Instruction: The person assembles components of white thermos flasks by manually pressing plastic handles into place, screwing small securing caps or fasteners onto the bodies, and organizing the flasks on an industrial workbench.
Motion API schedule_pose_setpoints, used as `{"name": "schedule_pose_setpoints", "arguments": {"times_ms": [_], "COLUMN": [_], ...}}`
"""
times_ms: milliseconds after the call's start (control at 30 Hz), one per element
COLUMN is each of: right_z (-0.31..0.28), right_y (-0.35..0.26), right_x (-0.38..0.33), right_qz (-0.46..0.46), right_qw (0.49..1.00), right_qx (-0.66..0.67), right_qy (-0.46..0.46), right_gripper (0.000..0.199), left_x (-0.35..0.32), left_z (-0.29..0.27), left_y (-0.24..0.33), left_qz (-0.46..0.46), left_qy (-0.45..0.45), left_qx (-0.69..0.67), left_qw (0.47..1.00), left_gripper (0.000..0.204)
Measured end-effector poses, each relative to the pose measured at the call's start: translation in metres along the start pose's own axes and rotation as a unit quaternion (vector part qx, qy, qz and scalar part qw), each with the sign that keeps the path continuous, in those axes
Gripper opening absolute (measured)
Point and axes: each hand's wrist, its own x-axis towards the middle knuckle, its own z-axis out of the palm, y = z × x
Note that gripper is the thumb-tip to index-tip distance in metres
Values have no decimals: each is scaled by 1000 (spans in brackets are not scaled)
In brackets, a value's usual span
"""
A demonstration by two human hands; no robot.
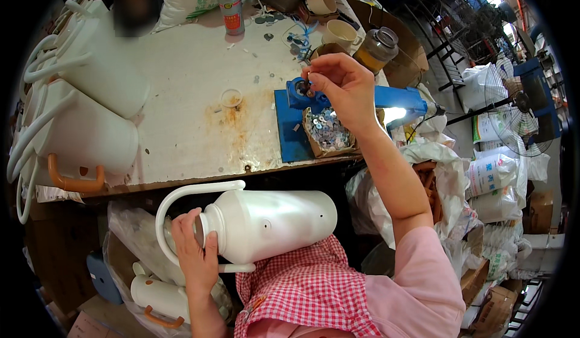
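White vessel (281, 224): lay on its side above the checked apron (302, 289), neck toward the left.
Left hand (196, 250): clasped round the vessel's neck.
Cardboard box (335, 153): held small metal pieces (328, 130).
Right hand (348, 87): fingertips bent inward at the blue machine (400, 98); could not tell whether they pinched anything.
Spray can (231, 13): stood upright toward the table's (181, 90) far side.

The white jug body (284, 226), bottle-shaped with a short, narrowed neck, lies on its side in front of the blue machine (396, 98) and to its left, mouth facing left. Small dark holes dot its side; a white tubular handle (161, 217) curves around the neck end.
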Motion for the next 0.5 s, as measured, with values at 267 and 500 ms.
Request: {"name": "schedule_pose_setpoints", "arguments": {"times_ms": [267, 500], "right_z": [-2, -19], "right_y": [16, 0], "right_x": [-4, -44], "right_qz": [-17, -61], "right_qw": [999, 995], "right_qx": [36, -27], "right_qy": [13, 73], "right_gripper": [20, 13], "left_x": [2, 3], "left_z": [5, 2], "left_y": [1, 1], "left_qz": [7, -19], "left_qy": [6, -20], "left_qx": [-3, -3], "left_qw": [1000, 1000], "left_gripper": [45, 43]}}
